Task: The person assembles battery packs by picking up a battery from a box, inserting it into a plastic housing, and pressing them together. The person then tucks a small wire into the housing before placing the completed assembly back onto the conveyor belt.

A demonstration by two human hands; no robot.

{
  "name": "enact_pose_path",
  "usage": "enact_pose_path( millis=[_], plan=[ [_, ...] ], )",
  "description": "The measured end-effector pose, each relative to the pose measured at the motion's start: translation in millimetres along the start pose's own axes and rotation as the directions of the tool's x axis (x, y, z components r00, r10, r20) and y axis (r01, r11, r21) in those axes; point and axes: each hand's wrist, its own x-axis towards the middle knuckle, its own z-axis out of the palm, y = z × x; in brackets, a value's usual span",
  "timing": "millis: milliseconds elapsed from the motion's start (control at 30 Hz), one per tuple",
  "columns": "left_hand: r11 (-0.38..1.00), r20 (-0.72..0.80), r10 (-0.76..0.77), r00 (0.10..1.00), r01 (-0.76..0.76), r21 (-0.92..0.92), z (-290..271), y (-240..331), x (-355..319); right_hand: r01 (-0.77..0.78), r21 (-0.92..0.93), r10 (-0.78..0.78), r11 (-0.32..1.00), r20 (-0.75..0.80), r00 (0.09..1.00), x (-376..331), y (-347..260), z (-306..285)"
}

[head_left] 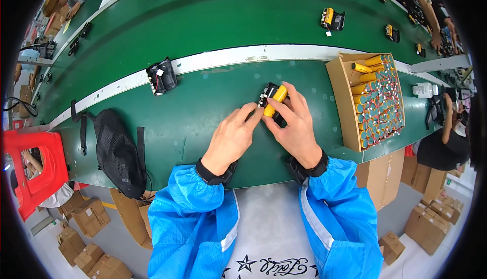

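Note:
A yellow cylindrical battery (275, 101) lies at a slant over a black plastic housing (270, 89) in front of me. My right hand (296, 121) grips the battery, thumb and fingers along its length. On the housing's left side, my left hand (234, 136) has its fingertips pinched at the edge, by some small light-coloured parts. Both hands nearly meet there, a little above the green bench top (203, 121). The fingers hide much of the housing's lower part. Black bands circle both wrists over blue sleeves.
To the right stands an open cardboard box (343, 107) of wired yellow batteries. Another black housing (162, 77) lies left by the white rail (223, 55). A black mesh bag (117, 152) rests at left. Beyond the rail, battery-fitted housings (332, 20) sit on the green surface.

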Motion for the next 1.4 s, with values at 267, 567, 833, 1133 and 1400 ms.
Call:
enact_pose_path(
  millis=[267, 567, 833, 1133, 1400],
  plan=[
    [0.960, -0.105, -0.073, 0.992, 0.041, -0.278, -2.8, -4.8, 7.7, -0.022, -0.027, 0.024, 0.999, 0.097, 0.995, 3.6, -7.7, -2.8],
    [0.933, 0.036, -0.298, 0.954, 0.299, -0.203, 13.1, -0.9, 45.7, -0.052, -0.019, 0.054, 0.998, 0.126, 0.991, 1.8, -0.7, -6.1],
    [0.843, 0.371, -0.463, 0.805, 0.529, -0.097, 2.0, -2.9, 79.6, 0.027, -0.017, -0.025, 0.999, 0.122, 0.992, 2.5, 4.0, -15.5],
    [0.954, 0.288, -0.291, 0.912, 0.300, 0.012, -10.4, -16.9, 111.0, -0.085, -0.615, 0.429, 0.784, 0.437, 0.791, 99.3, 128.5, -185.7],
    [0.907, 0.085, -0.420, 0.903, 0.416, 0.063, -29.0, -112.5, 251.8, 0.164, -0.736, 0.390, 0.657, 0.518, 0.762, 117.1, 177.0, -146.9]
  ],
)
